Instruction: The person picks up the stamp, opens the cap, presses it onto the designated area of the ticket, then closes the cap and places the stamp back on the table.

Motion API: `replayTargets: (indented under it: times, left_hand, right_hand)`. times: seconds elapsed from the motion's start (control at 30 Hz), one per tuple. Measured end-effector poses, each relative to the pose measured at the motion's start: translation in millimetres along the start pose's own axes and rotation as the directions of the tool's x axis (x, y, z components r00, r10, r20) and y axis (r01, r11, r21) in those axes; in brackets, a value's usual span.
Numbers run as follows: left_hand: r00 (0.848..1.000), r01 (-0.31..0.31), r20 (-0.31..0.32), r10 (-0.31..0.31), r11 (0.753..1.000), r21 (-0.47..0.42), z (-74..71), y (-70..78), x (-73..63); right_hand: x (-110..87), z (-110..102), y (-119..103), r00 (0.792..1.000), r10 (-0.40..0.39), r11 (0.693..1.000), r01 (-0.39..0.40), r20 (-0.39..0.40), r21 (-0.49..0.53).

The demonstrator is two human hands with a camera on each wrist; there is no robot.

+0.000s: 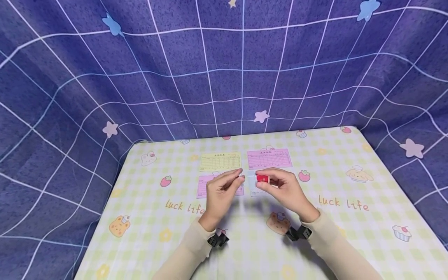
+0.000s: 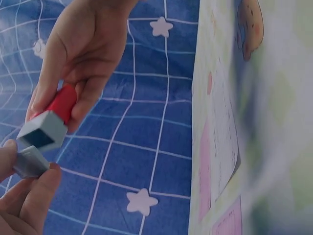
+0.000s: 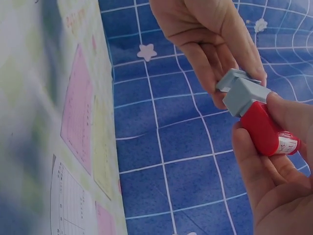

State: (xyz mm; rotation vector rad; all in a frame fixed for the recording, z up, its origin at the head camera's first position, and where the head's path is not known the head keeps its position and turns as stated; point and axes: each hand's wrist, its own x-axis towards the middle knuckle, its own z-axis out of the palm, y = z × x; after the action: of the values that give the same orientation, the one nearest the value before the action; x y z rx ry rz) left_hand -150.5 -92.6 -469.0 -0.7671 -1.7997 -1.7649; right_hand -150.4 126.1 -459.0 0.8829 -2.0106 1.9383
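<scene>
Over printed forms [image 1: 269, 158], we're pinching grey cap [image 2: 32, 163] in left hand [image 1: 221, 190], red stamp [image 3: 259, 128] in right hand [image 1: 288, 190], best squarely aligned.

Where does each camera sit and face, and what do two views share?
Head: worn on the head, facing forward and down at the checked cloth tabletop; left hand, right hand and beige sleeves show.
Left wrist: worn there, facing the left hand, lower left; right hand above.
Right wrist: worn there, facing the right hand, lower right; left hand above.
Shared: both wrist views show the square-ended red-and-grey plastic object and small grey cap.
</scene>
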Motion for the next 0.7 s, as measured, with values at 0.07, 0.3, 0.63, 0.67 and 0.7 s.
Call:
replayTargets:
  times: [0.07,0.3,0.63,0.67,0.7]
  left_hand:
    - [1.0,-0.002,-0.015,0.003,0.999,0.042,-3.5,-0.8,2.0]
    - [0.998,0.043,-0.06,-0.034,0.986,0.159,-20.4,-5.6,10.1]
    - [0.986,0.152,-0.112,-0.124,0.943,0.296,-47.8,-17.8,17.3]
    - [0.986,0.157,-0.111,-0.128,0.936,0.316,-51.6,-19.2,18.2]
    - [0.985,0.165,-0.112,-0.134,0.927,0.337,-55.3,-20.2,19.1]
  right_hand:
    - [0.5,-1,0,1.0,0.008,1.0,-0.008,-0.001,-0.022]
    - [1.8,-10,1,0.997,0.029,0.997,-0.034,-0.072,-0.067]
    - [3.1,-14,5,0.996,0.056,0.993,-0.063,-0.072,-0.099]
    - [3.5,-15,5,0.996,0.056,0.993,-0.064,-0.075,-0.099]
    - [4.0,-16,5,0.995,0.057,0.993,-0.065,-0.08,-0.1]
